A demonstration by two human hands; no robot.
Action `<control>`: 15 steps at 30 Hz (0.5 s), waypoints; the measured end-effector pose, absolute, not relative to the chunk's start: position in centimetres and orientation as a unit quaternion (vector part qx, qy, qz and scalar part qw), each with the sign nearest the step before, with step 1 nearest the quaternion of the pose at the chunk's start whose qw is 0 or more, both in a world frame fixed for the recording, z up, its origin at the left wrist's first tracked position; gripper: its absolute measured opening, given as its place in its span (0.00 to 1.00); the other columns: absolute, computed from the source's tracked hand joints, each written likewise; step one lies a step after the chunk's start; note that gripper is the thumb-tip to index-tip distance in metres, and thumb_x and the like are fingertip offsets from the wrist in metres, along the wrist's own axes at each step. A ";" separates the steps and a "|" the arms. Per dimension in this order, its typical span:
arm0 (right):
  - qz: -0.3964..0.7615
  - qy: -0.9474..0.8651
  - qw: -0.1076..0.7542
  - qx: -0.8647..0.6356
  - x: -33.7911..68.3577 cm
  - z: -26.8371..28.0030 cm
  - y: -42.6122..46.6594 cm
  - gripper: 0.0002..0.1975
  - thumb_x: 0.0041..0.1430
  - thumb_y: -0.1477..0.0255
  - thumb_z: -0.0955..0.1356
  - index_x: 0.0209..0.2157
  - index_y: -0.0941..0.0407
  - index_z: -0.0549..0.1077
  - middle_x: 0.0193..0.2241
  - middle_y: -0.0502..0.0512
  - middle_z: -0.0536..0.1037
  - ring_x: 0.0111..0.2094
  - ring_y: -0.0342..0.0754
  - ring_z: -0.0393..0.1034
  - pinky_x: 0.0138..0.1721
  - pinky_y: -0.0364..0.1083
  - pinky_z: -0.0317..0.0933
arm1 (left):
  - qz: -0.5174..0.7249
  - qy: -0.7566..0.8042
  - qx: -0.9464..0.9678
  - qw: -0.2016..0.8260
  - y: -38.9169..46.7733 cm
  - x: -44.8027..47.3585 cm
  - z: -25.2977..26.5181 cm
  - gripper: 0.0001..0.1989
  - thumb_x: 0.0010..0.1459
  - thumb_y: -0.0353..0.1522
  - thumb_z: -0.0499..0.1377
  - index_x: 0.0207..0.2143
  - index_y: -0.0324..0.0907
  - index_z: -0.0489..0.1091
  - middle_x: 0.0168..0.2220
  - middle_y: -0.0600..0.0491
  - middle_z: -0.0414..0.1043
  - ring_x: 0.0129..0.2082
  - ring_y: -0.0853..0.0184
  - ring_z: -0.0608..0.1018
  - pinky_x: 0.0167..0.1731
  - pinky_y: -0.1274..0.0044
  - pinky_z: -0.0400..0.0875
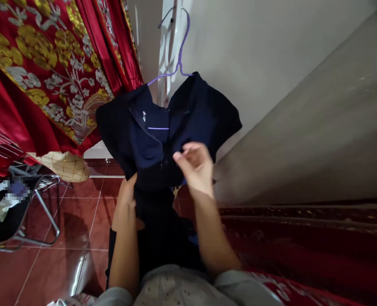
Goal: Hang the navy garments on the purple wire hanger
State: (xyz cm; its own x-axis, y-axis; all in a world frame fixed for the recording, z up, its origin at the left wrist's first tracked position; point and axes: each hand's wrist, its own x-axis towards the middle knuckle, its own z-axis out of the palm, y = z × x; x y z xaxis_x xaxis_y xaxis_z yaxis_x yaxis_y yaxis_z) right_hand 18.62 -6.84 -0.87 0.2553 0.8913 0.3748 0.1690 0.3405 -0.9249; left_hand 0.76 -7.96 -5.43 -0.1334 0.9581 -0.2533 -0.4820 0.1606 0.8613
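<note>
A dark navy and black zip jacket (182, 123) hangs in front of me on a purple wire hanger (180, 55). Its collar gapes open at the top, showing the hanger's bar inside, and a small white logo marks one side of the chest. My left hand (127, 195) grips the jacket's lower left edge, with most of its fingers hidden. Over the jacket's right front, my right hand (197, 165) is curled, thumb close to the fingertips. It is slightly blurred, and whatever is between those fingers is too dark to make out.
Red cloth with gold and silver embroidery (44, 55) hangs at the left. Below it stands a metal-framed chair (44, 212) with items on its black seat. A pale wall (271, 51) is behind the jacket; red tiles (80, 221) cover the floor.
</note>
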 end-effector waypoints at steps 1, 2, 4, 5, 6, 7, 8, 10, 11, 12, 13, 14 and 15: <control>0.388 -0.501 0.599 -0.490 17.3 -2.6 -7.7 0.18 0.58 0.53 0.71 0.40 0.51 0.69 0.30 0.52 0.71 0.30 0.48 0.68 0.32 0.48 0.66 | 0.586 0.462 0.257 0.614 -8.4 1.4 -5.6 0.20 0.43 0.41 0.73 0.40 0.45 0.79 0.44 0.48 0.82 0.55 0.48 0.79 0.54 0.63 0.78; 0.456 -0.479 0.572 -0.486 16.2 -4.1 -8.3 0.19 0.58 0.52 0.71 0.34 0.52 0.68 0.25 0.49 0.67 0.26 0.45 0.63 0.28 0.45 0.61 | 0.579 0.464 0.259 0.618 -8.7 1.9 -5.8 0.19 0.42 0.41 0.73 0.38 0.46 0.79 0.42 0.48 0.82 0.55 0.48 0.79 0.54 0.63 0.78; 0.512 -0.450 0.564 -0.466 14.9 -5.9 -9.0 0.22 0.61 0.49 0.68 0.27 0.53 0.65 0.21 0.46 0.61 0.23 0.43 0.57 0.25 0.44 0.56 | 0.572 0.475 0.260 0.615 -9.2 2.6 -5.9 0.18 0.41 0.41 0.74 0.35 0.46 0.79 0.40 0.49 0.82 0.55 0.47 0.80 0.52 0.64 0.79; 0.527 -0.452 0.560 -0.452 14.8 -6.1 -9.1 0.24 0.63 0.49 0.66 0.26 0.53 0.64 0.20 0.47 0.61 0.23 0.43 0.57 0.26 0.43 0.56 | 0.574 0.482 0.261 0.608 -9.2 2.7 -5.8 0.18 0.40 0.41 0.74 0.35 0.46 0.79 0.39 0.49 0.82 0.54 0.47 0.80 0.52 0.64 0.80; 0.535 -0.461 0.556 -0.438 14.9 -6.0 -9.1 0.24 0.64 0.48 0.65 0.26 0.54 0.65 0.21 0.47 0.63 0.24 0.43 0.59 0.26 0.43 0.56 | 0.579 0.489 0.263 0.597 -9.3 2.6 -5.7 0.17 0.41 0.40 0.74 0.35 0.46 0.79 0.38 0.50 0.82 0.53 0.47 0.80 0.51 0.65 0.80; 0.543 -0.474 0.546 -0.427 15.2 -5.7 -9.0 0.24 0.65 0.48 0.64 0.27 0.54 0.66 0.22 0.48 0.65 0.24 0.42 0.60 0.27 0.43 0.57 | 0.585 0.494 0.267 0.585 -9.3 2.5 -5.6 0.17 0.42 0.40 0.74 0.35 0.46 0.79 0.37 0.51 0.82 0.53 0.48 0.81 0.51 0.65 0.80; 0.548 -0.488 0.533 -0.420 15.5 -5.2 -8.8 0.24 0.66 0.48 0.64 0.29 0.54 0.67 0.22 0.48 0.67 0.25 0.42 0.62 0.27 0.43 0.57 | 0.590 0.495 0.273 0.576 -9.3 2.3 -5.5 0.17 0.42 0.40 0.73 0.35 0.46 0.79 0.37 0.51 0.82 0.53 0.48 0.81 0.50 0.66 0.80; 0.545 -0.501 0.524 -0.421 16.0 -4.5 -8.6 0.24 0.67 0.49 0.63 0.29 0.54 0.67 0.22 0.48 0.67 0.24 0.41 0.62 0.27 0.42 0.56 | 0.589 0.491 0.288 0.573 -9.5 2.1 -5.2 0.17 0.42 0.40 0.74 0.35 0.45 0.79 0.38 0.51 0.83 0.53 0.48 0.81 0.51 0.66 0.80; 0.540 -0.498 0.530 -0.423 16.0 -4.3 -8.6 0.24 0.67 0.50 0.63 0.28 0.55 0.66 0.21 0.47 0.66 0.23 0.41 0.61 0.26 0.42 0.55 | 0.586 0.489 0.295 0.575 -9.7 2.1 -5.2 0.17 0.42 0.40 0.74 0.35 0.45 0.80 0.39 0.51 0.82 0.53 0.48 0.81 0.51 0.65 0.80; 0.533 -0.488 0.545 -0.425 16.0 -4.2 -8.7 0.23 0.67 0.51 0.64 0.26 0.55 0.65 0.20 0.47 0.64 0.22 0.40 0.59 0.25 0.42 0.53 | 0.583 0.490 0.300 0.575 -9.9 2.0 -5.1 0.17 0.42 0.41 0.74 0.35 0.45 0.80 0.40 0.50 0.82 0.54 0.48 0.80 0.52 0.65 0.79; 0.526 -0.473 0.564 -0.426 15.9 -4.2 -8.7 0.22 0.67 0.53 0.65 0.25 0.55 0.64 0.19 0.46 0.62 0.21 0.40 0.57 0.24 0.42 0.51 | 0.582 0.492 0.304 0.572 -10.1 2.0 -5.1 0.18 0.43 0.41 0.75 0.36 0.45 0.80 0.41 0.50 0.82 0.55 0.48 0.79 0.54 0.65 0.78; 0.523 -0.454 0.582 -0.427 15.8 -4.4 -8.8 0.21 0.66 0.56 0.66 0.24 0.55 0.64 0.18 0.45 0.60 0.20 0.39 0.54 0.23 0.42 0.49 | 0.578 0.494 0.308 0.571 -10.3 1.9 -5.2 0.18 0.44 0.42 0.75 0.38 0.46 0.80 0.43 0.50 0.82 0.57 0.49 0.78 0.56 0.65 0.77; 0.525 -0.432 0.597 -0.427 15.7 -4.5 -8.9 0.19 0.64 0.59 0.67 0.23 0.55 0.65 0.17 0.45 0.58 0.19 0.39 0.52 0.22 0.42 0.46 | 0.569 0.494 0.314 0.577 -10.5 1.7 -5.3 0.19 0.46 0.41 0.75 0.40 0.47 0.80 0.45 0.51 0.81 0.59 0.50 0.76 0.58 0.66 0.75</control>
State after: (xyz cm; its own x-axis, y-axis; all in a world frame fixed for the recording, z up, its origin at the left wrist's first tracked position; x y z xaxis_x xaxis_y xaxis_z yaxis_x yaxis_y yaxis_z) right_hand 15.72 -8.88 -4.49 0.0765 0.9948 0.0672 -0.2577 0.0849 -0.9625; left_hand 1.67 -10.46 -5.26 -0.1372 0.9674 -0.2130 -0.3467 0.1545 0.9252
